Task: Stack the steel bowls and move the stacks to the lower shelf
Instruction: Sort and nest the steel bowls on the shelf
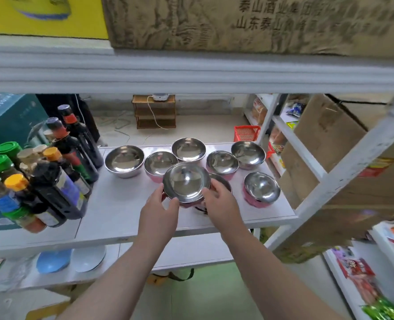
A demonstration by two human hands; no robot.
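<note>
Left hand: we see our left hand (160,207) reaching forward from a bare forearm, palm turned inward, fingers curled against the left rim of the round shiny steel bowl with a pink outer shell (186,182), thumb lying on its near edge.
Right hand: our right hand (221,204) mirrors it on the other side, forearm stretched out from lower right, fingers wrapped round the bowl's right rim.
Grip: both hands clasp the same bowl between them, tilted a little toward us.
Held bowl: it sits at the middle of the white middle shelf board (122,211), in front of the others; whether it is lifted clear or rests on something beneath we cannot tell, though pink shows under it.
Other steel bowls: seven more stand on the same shelf, among them a far-left bowl (124,159), a rear centre bowl (188,149) and a pink-sided bowl at right (261,189); one lies partly hidden behind our right hand.
Bottles: dark sauce bottles and green-capped spice jars (41,179) crowd the left end of the shelf.
Lower shelf: the white lower shelf (191,252) shows below the arms, with a blue bowl (52,260) and a white bowl (88,258) on it at left.
</note>
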